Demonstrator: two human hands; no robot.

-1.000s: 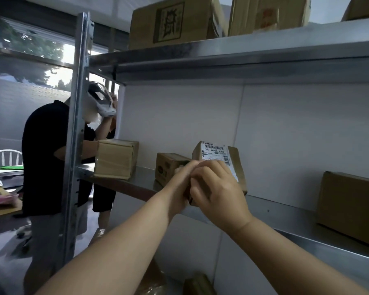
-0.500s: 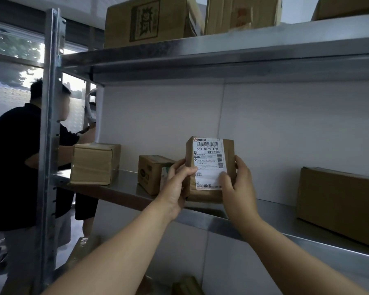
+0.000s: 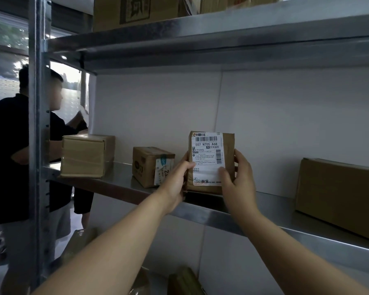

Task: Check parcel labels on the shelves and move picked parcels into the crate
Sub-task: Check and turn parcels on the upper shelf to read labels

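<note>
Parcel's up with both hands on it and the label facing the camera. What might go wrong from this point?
1. The left hand and right hand grip the labelled parcel only by its sides, at the front edge of the shelf; a slip could drop it past that edge.
2. The right thumb overlaps the lower corner of the label, so a line may be misread in this dim light.

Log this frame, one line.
phase: label check | left hand: grips parcel | right hand: grips parcel | label: facing camera
</note>
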